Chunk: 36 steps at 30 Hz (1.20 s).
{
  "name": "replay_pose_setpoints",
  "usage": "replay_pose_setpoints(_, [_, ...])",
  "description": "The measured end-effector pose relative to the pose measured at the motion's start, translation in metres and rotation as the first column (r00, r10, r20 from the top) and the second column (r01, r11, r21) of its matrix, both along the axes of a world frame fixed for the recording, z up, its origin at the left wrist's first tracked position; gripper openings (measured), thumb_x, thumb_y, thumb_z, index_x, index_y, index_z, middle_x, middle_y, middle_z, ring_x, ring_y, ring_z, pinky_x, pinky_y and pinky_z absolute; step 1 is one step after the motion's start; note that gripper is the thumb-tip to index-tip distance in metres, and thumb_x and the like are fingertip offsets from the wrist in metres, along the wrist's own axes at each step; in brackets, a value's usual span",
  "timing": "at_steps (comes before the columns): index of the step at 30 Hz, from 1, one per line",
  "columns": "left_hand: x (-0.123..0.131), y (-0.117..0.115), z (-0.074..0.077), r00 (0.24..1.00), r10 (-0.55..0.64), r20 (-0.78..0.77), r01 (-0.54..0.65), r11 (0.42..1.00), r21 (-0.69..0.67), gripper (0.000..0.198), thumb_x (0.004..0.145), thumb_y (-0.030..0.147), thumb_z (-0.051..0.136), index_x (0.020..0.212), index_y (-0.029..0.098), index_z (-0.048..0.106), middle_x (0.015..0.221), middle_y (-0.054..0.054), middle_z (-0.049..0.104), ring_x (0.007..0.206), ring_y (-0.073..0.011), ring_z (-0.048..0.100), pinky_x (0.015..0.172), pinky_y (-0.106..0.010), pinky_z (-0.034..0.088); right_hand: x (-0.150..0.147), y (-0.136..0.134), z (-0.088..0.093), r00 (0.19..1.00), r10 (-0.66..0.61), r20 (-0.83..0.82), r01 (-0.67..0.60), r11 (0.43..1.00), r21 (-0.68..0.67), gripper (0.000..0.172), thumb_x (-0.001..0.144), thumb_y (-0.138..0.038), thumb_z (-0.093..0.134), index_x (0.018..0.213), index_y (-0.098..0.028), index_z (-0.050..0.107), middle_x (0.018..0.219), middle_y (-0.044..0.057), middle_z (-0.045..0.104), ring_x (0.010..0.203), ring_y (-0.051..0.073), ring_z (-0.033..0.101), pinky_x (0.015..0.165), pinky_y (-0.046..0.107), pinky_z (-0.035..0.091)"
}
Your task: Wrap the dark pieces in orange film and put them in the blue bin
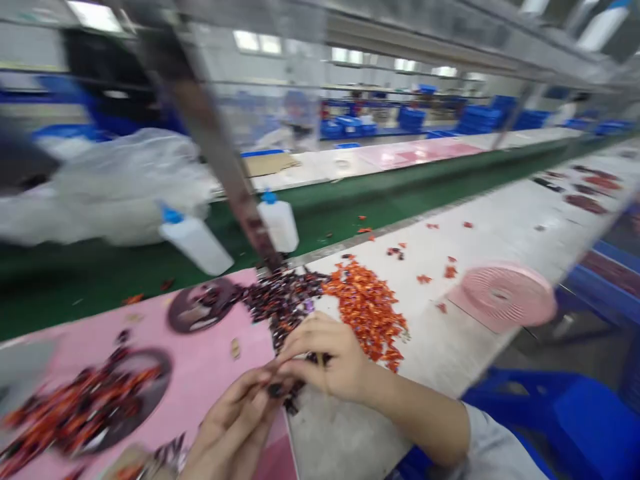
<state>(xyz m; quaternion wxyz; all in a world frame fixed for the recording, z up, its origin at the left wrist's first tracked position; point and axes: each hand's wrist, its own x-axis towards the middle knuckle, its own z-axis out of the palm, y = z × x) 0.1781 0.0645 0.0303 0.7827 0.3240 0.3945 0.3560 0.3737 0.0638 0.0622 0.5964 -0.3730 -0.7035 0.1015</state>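
Note:
My left hand (237,417) is pinched on a small dark piece (275,390), blurred, at the lower middle of the head view. My right hand (333,350) meets it at the fingertips, its fingers closed together; what they grip is too small and blurred to name. Just beyond both hands lies a heap of small dark shiny pieces (280,297). To its right spreads a pile of small orange pieces (367,310). On the pink sheet (205,373) at the left, a dark round plate (159,400) carries mixed orange and dark assembled pieces (95,407).
A second dark plate (180,313) sits beside the dark heap. Two white bottles with blue caps, one tilted (197,245) and one near a metal post (280,227), stand beyond. A pink round tray (507,293) lies right; a blue stool (575,417) is below it.

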Motion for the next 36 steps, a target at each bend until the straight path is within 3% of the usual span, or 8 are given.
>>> replay_pose_setpoints(3, [0.033,0.000,0.034,0.984,0.092,0.152,-0.084,0.995,-0.061,0.028,0.060,0.032,0.097,0.079,0.022,0.079,0.083,-0.002,0.078,0.081,-0.0157,0.075,0.082,-0.021,0.062,0.017,0.002,0.004,0.999,0.038,0.006,-0.037,0.998,-0.044,0.016,0.096,-0.029,0.066,0.090,-0.017,0.074,0.085,0.008,0.076,0.080,0.015,0.073,0.075,0.027,0.060])
replay_pose_setpoints(6, [0.047,0.007,0.048,0.948,0.133,0.288,-0.109,0.989,-0.096,0.030,0.056,0.030,0.099,0.075,0.019,0.079,0.079,-0.002,0.076,0.077,-0.0124,0.074,0.079,-0.018,0.059,0.027,0.007,0.010,0.991,0.125,0.038,-0.119,0.985,-0.128,0.010,0.095,-0.026,0.068,0.098,-0.019,0.075,0.092,0.008,0.076,0.086,0.017,0.073,0.077,0.030,0.060])
replay_pose_setpoints(11, [0.048,0.004,0.049,0.937,0.156,0.314,-0.159,0.987,-0.018,0.024,0.065,0.028,0.095,0.079,0.018,0.078,0.091,-0.004,0.075,0.085,-0.0125,0.070,0.080,-0.021,0.056,0.024,0.000,0.012,0.990,0.125,-0.064,-0.136,0.962,-0.235,0.015,0.092,-0.019,0.070,0.105,-0.024,0.074,0.096,0.005,0.073,0.090,0.017,0.069,0.078,0.031,0.059])
replay_pose_setpoints(17, [0.050,0.004,0.049,0.957,0.185,0.222,-0.230,0.953,0.195,0.016,0.074,0.023,0.088,0.084,0.019,0.076,0.085,0.000,0.069,0.075,-0.0093,0.064,0.067,-0.018,0.055,0.006,-0.013,0.012,0.976,0.054,-0.209,-0.108,0.961,-0.255,0.013,0.093,-0.024,0.070,0.106,-0.025,0.073,0.095,0.003,0.071,0.091,0.015,0.068,0.077,0.028,0.058])
replay_pose_setpoints(20, [0.051,0.004,0.050,0.965,0.176,0.195,-0.229,0.927,0.298,0.012,0.078,0.021,0.085,0.084,0.019,0.075,0.083,0.000,0.069,0.075,-0.0105,0.066,0.070,-0.020,0.057,0.003,-0.014,0.011,0.986,0.048,-0.163,-0.085,0.969,-0.233,0.014,0.094,-0.022,0.069,0.108,-0.024,0.072,0.096,0.005,0.070,0.091,0.016,0.068,0.076,0.028,0.059])
replay_pose_setpoints(25, [0.054,0.004,0.050,0.949,0.261,0.175,-0.312,0.859,0.406,0.010,0.081,0.020,0.082,0.088,0.020,0.075,0.081,0.000,0.070,0.070,-0.0093,0.066,0.067,-0.017,0.057,0.003,-0.013,0.009,0.999,0.004,-0.033,-0.010,0.984,-0.177,0.015,0.094,-0.019,0.068,0.109,-0.022,0.071,0.104,0.008,0.070,0.096,0.017,0.069,0.083,0.033,0.061])
replay_pose_setpoints(29, [0.052,0.004,0.050,0.954,0.264,0.145,-0.301,0.823,0.482,0.008,0.083,0.018,0.079,0.091,0.020,0.076,0.085,-0.002,0.071,0.072,-0.0099,0.067,0.067,-0.017,0.057,0.006,-0.010,0.013,0.998,0.046,0.048,-0.040,0.991,-0.131,0.017,0.093,-0.013,0.067,0.108,-0.021,0.070,0.098,0.006,0.072,0.092,0.016,0.070,0.077,0.030,0.062])
replay_pose_setpoints(36, [0.049,0.009,0.051,0.955,0.283,0.091,-0.289,0.810,0.510,0.011,0.080,0.026,0.083,0.082,0.019,0.076,0.078,-0.002,0.071,0.070,-0.0113,0.068,0.063,-0.018,0.057,0.009,-0.008,0.014,0.986,0.066,0.151,-0.047,0.991,-0.124,0.031,0.083,-0.011,0.079,0.111,-0.019,0.068,0.098,0.006,0.073,0.089,0.016,0.071,0.074,0.028,0.063])
